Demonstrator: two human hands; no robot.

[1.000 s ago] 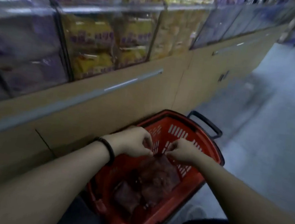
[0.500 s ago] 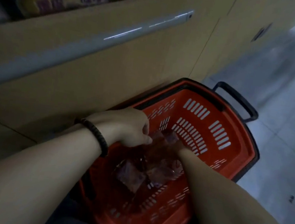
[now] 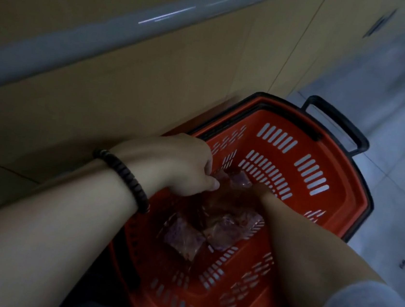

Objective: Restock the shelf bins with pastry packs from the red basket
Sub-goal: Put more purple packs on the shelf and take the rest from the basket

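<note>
Hands both reaching into red slotted plastic basket point(image 3: 343, 194), which is sitting on floor point(image 3: 403, 113) beside tan cabinet front point(image 3: 153, 84). Left hand point(image 3: 184, 166) pinching clear-wrapped purplish pastry pack point(image 3: 237, 180), probably for lifting. Right hand point(image 3: 259, 190) digging under pile, so cannot tell grip.

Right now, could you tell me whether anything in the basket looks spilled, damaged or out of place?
Nothing stands out. The pastry packs lie loosely heaped in the bottom of the upright red basket; in this dim light no wrapper looks torn.

Both forearms forward and down — left hand point(image 3: 184, 166) knuckles-up, fingers curled under; right hand point(image 3: 259, 192) largely hidden.
</note>
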